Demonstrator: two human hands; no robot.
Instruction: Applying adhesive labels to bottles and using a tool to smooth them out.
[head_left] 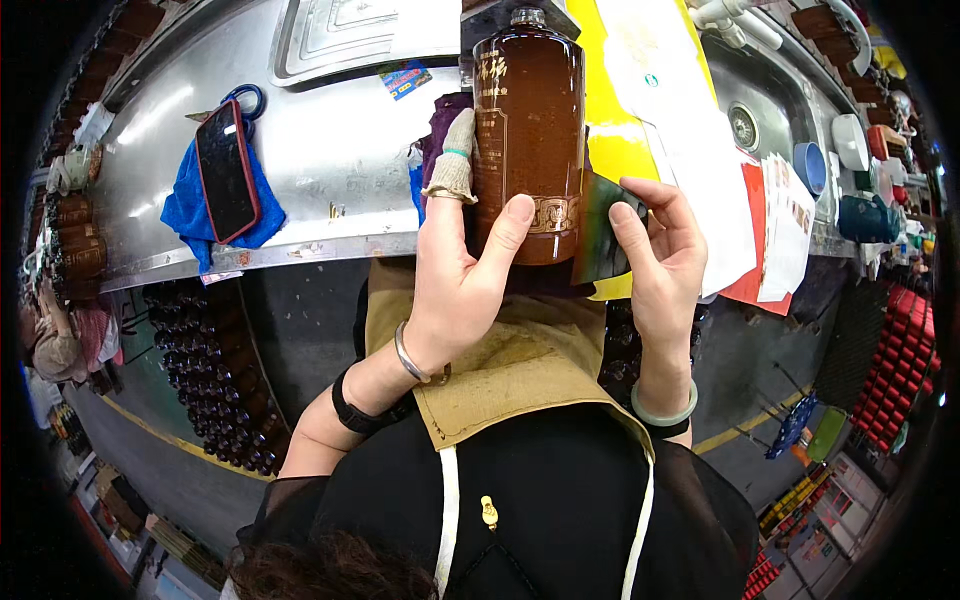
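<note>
A large brown glass bottle (pixel 530 125) with gold print and a gold patterned band lies at the table's front edge, its neck pointing away from me. My left hand (pixel 458 285) grips its left side, thumb across the lower front. A knitted cover (pixel 456 155) with a green band sheathes one finger of that hand. Between the thumb and fingers of my right hand (pixel 668 262) is a dark green, shiny flat piece (pixel 603 232), its left edge against the bottle's lower right side. Dark purple cloth (pixel 446 125) shows beside and beneath the bottle.
On the metal table (pixel 330 190), a red-edged phone (pixel 227 172) lies on a blue cloth (pixel 183 200) at left, near a metal tray (pixel 370 40). White sheets (pixel 690 190) cover yellow material (pixel 612 140) at right, before a sink drain (pixel 743 127). Dark bottles (pixel 205 370) stand below.
</note>
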